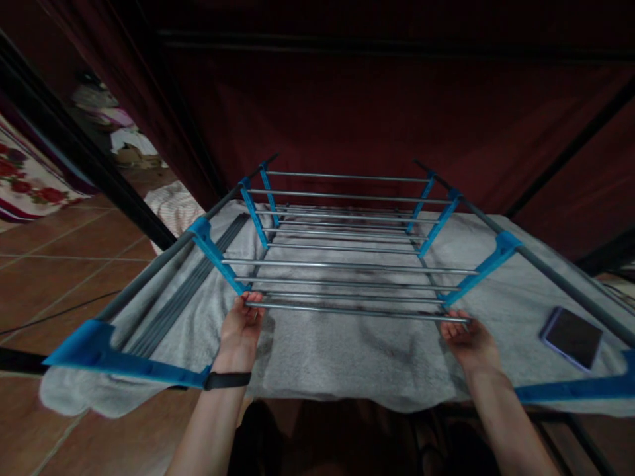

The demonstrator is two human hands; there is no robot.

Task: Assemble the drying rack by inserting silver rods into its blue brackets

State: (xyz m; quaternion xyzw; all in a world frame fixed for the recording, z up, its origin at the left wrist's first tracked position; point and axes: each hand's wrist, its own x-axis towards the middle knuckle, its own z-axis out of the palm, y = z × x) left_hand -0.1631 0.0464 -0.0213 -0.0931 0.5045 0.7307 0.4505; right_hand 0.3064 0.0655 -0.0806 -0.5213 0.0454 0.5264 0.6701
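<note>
Fingers of the left hand curl narrowly around one end of a thin grey rod, palm turned upward, while those of the right hand curl likewise around its other end, whose tip shows just past them. The rod spans the near part of the rack, close to the lower ends of its second pair of blue brackets; whether it touches the rack there, I cannot tell. Handling it well probably means raising and lowering both hands together so that the rod stays level with the rack's crossbars, keeping the hold light, and leaving the tips free of the fingers so that each can be lined up by eye. Even pressure along the rod seems wiser than a sideways push, since the slim brackets look as if they could flex. The black wristband on the left wrist is near the rack's nearest left bracket, so that arm should best move without snagging it. Around the rack, a grey blanket spreads beneath it; several grey tubes lie bundled along its left side, and a phone lies by its right side tube, near enough to merit a careful right elbow. Beyond the rack hangs dark red fabric, and well to its left is tiled floor.
</note>
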